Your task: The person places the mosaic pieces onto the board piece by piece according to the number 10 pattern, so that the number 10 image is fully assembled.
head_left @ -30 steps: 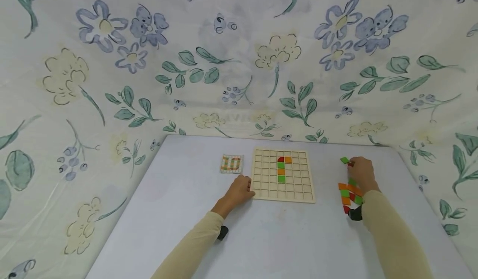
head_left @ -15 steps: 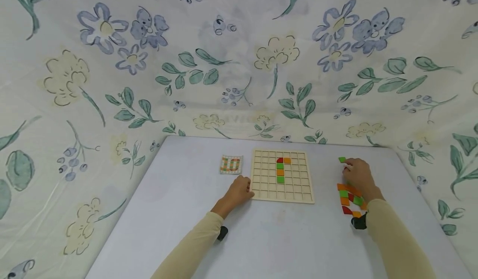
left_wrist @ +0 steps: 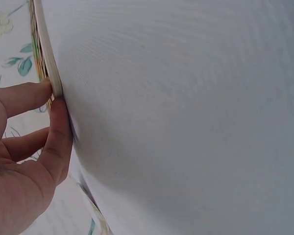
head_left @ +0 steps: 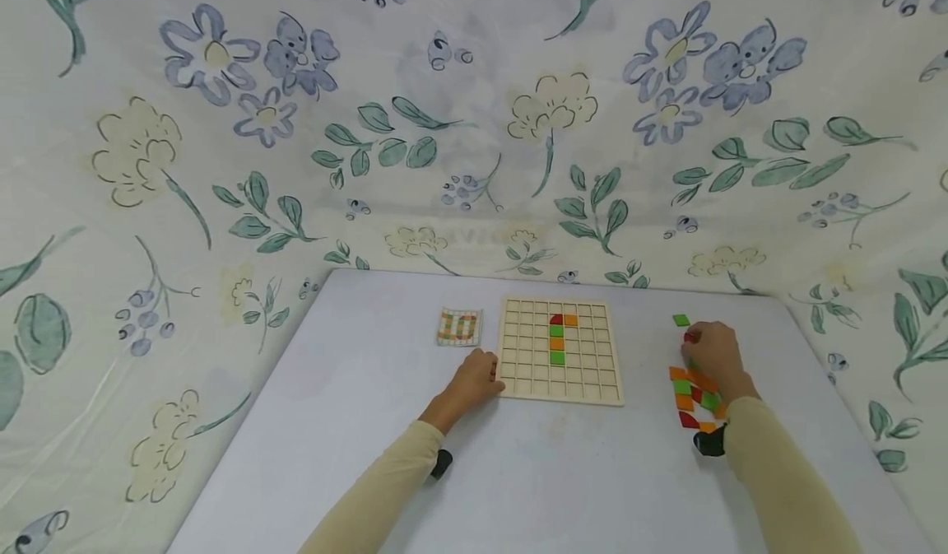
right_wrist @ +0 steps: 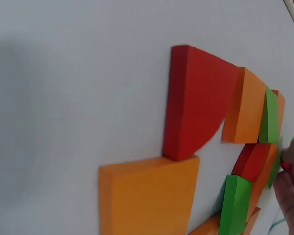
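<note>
My left hand (head_left: 474, 377) pinches the near left corner of a wooden grid board (head_left: 522, 369); in the left wrist view thumb and finger sit on either side of the board's edge (left_wrist: 48, 54). In the board's cells lie a red quarter-round tile (head_left: 556, 319), an orange tile (head_left: 571, 320) beside it, and a column of green and orange tiles below. On the right, my right hand (head_left: 718, 358) pinches a small red tile (head_left: 690, 337), mostly hidden by the fingers. Just beyond its fingertips lies a green tile (head_left: 680, 320).
A cluster of loose tiles, including a red quarter-round one (right_wrist: 201, 98) and an orange one (right_wrist: 152, 196), lies under the right wrist. Left of the board lies a small patterned card (head_left: 459, 327). A floral cloth (head_left: 474, 167) rises behind the white table (head_left: 355, 332).
The right hand's fingers reached the green tile half a second ago and have since drawn back from it, with the red tile now showing at the fingertips. The left hand stays on the board.
</note>
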A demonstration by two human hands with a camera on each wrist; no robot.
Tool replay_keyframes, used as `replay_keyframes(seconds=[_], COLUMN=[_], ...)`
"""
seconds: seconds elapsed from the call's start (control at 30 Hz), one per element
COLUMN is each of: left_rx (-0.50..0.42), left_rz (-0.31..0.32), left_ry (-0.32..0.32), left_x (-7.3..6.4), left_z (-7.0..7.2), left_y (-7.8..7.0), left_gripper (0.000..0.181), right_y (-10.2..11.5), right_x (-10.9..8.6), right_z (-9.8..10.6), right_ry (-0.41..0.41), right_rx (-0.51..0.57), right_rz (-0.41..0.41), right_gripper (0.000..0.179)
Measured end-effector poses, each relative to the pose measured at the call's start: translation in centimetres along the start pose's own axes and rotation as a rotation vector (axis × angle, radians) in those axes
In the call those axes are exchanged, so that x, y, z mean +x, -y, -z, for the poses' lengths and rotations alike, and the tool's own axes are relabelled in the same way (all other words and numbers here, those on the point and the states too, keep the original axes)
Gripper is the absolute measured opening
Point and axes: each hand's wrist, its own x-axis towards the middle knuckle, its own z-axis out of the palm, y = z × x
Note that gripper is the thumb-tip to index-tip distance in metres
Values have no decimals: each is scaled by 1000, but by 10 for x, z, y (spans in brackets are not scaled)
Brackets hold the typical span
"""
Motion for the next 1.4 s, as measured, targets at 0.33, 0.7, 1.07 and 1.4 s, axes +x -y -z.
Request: replay_keyframes(seconds=[0.33,0.7,1.07,1.4], left_rx=[7,-8,-24,-30], left_rz=[37,46,51,38], left_ry=[25,37,36,27], left_x=[3,-1,1,1], left_z=[-2,-3,-1,-1], left_y=[-2,2,0,-1], left_gripper=[24,20,19,23], right_y=[18,100,158,165], right_x=[-2,-15,-45,-47], right_z=[-7,-58,-92,-106], right_ry=[-8,-29,55,82], right_rx=[77,218,181,94], right_rz=[19,219,301,287], right_gripper=[32,25,22,16])
